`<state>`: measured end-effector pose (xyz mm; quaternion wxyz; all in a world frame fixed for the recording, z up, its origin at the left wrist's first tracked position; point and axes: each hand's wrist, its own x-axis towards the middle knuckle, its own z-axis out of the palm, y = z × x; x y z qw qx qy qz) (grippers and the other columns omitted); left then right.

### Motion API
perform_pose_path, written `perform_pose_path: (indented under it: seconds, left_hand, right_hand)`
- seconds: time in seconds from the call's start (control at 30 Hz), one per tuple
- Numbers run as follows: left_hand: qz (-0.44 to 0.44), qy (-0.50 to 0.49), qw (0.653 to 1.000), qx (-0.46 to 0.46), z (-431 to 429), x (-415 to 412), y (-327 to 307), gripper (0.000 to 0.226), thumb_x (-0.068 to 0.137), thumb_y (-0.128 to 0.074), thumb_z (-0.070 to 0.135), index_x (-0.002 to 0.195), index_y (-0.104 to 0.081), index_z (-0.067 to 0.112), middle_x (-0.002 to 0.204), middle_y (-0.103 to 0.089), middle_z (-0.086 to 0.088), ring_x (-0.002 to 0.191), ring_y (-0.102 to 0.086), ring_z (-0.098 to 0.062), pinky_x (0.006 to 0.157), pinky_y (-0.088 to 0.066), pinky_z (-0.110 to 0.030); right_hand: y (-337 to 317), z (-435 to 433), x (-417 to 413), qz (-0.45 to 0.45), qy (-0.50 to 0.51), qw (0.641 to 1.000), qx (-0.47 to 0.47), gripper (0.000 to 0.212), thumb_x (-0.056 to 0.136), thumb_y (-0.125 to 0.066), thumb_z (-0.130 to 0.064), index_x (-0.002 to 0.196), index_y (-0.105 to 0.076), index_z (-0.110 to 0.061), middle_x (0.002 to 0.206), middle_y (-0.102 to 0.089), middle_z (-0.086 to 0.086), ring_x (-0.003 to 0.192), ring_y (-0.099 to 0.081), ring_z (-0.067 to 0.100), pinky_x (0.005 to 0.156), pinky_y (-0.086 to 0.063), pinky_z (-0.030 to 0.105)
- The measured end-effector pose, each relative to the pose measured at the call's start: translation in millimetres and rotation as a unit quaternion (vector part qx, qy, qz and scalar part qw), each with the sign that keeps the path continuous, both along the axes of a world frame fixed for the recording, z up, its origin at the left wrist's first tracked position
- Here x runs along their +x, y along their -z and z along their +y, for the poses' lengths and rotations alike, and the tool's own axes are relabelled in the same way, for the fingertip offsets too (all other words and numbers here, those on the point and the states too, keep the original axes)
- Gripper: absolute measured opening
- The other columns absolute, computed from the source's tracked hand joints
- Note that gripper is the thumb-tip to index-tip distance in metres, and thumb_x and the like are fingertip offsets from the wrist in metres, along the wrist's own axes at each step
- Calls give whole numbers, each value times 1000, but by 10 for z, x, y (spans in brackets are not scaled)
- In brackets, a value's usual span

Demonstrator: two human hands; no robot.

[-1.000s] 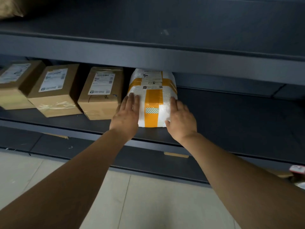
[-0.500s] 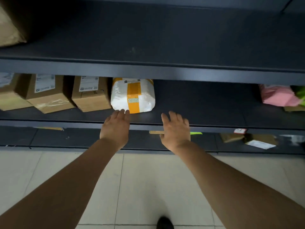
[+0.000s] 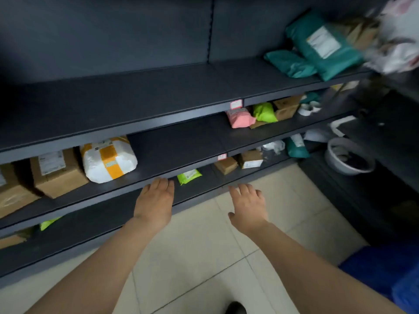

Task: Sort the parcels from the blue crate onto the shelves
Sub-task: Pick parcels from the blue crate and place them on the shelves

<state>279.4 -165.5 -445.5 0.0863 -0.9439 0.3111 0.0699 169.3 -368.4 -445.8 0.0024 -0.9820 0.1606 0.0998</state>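
A white parcel with orange tape (image 3: 108, 158) lies on the dark middle shelf (image 3: 181, 146), beside a brown cardboard box (image 3: 57, 172). My left hand (image 3: 154, 202) hovers with straight fingers in front of the shelf edge, below and right of that parcel, holding nothing. My right hand (image 3: 247, 206) is spread over the floor, also empty. A corner of the blue crate (image 3: 383, 270) shows at the lower right, mostly cut off by the frame.
Teal mailer bags (image 3: 317, 44) lie on the upper shelf at right. Pink (image 3: 240, 117) and green (image 3: 264, 112) bags sit further right on the middle shelf. Small boxes (image 3: 249, 159) and a green pouch (image 3: 188, 176) occupy the lowest shelf. A grey basin (image 3: 349, 156) stands at right. Tiled floor (image 3: 204, 257) lies underfoot.
Both hands have let go of the white and orange parcel and drawn back from the shelf. The view has swung right and back, bringing the right-hand shelves and blue crate into sight.
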Motion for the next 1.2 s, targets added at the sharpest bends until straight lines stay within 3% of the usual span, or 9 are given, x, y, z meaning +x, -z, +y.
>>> perform_pose_path:
  seconds: [0.13, 0.33, 0.63, 1.03, 1.2]
  left_hand:
    - [-9, 67, 998, -18, -602, -554, -459, 66, 87, -57, 21, 145, -28, 13, 145, -38, -4, 135, -34, -21, 104, -34, -32]
    - [0, 171, 984, -57, -1520, -1534, -1008, 71, 92, -55, 21, 151, -18, 11, 155, -27, -5, 144, -20, -22, 115, -24, -33]
    - [20, 283, 952, -110, -2845, -3332, -1432, 73, 91, -58, 22, 152, -19, 12, 155, -29, -3, 144, -22, -21, 115, -23, -33]
    - [72, 407, 903, -119, -4409, -5079, -1298, 74, 90, -59, 22, 151, -18, 13, 155, -26, -1, 145, -18, -19, 114, -24, -33]
    - [96, 459, 878, -93, -5073, -5551, -966, 75, 94, -58, 25, 153, -14, 12, 157, -22, -2, 146, -16, -21, 115, -24, -34]
  right_hand:
    - [-471, -426, -860, -17, 69, 997, -6, 64, 89, -61, -35, 144, -32, -19, 145, -38, 8, 137, -30, 29, 114, -25, 43]
    - [-1012, -962, -2026, -39, 152, 987, -21, 57, 88, -60, -34, 138, -37, -19, 136, -42, 6, 127, -36, 28, 106, -30, 40]
    - [-1516, -1859, -3985, -55, 266, 961, -61, 53, 85, -60, -22, 134, -43, -20, 133, -43, 7, 129, -34, 29, 103, -31, 40]
    - [-1418, -2891, -5861, -13, 406, 913, -33, 57, 91, -58, -35, 142, -35, -20, 144, -36, 8, 138, -26, 30, 110, -28, 43]
    - [-1151, -3322, -6352, 12, 461, 887, -6, 53, 89, -60, -37, 136, -41, -22, 136, -43, 6, 131, -34, 28, 106, -31, 41]
